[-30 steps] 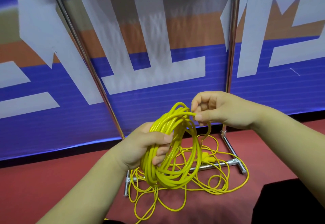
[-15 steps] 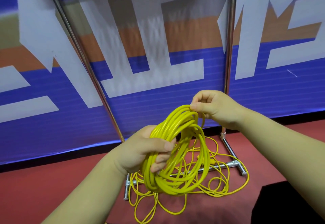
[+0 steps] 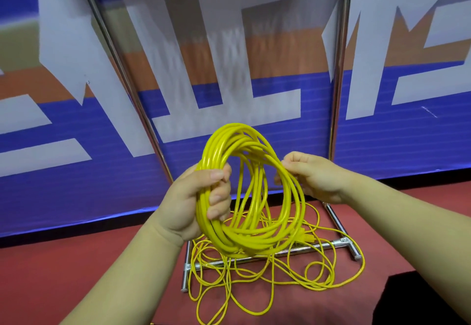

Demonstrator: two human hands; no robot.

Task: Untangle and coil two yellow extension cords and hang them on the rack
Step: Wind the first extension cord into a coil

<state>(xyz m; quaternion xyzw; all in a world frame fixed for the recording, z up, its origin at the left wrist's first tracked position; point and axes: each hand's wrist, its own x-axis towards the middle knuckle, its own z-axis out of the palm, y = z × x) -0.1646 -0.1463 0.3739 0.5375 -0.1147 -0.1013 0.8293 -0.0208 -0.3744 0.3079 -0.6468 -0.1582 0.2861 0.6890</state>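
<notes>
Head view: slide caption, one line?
Left hand grips the yellow coil, right hand pinches its rim; loose cord lies tangled over the rack base.

Bright, even light casts only faint shadows on the dull red floor [image 3: 63, 273], puts pale glare streaks on the chrome rack poles [image 3: 338, 69] and the glossy yellow coiled cord [image 3: 212, 151], and wide-angle distortion bows those poles, while the blue, white and orange printed banner [image 3: 229, 51] looks smeared at centre.

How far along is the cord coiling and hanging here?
Done: many loops form a coil gripped by the left hand. In hand: the right hand pinches its right side. Left: loose cord lies tangled over the rack base; coil not yet hung.
</notes>
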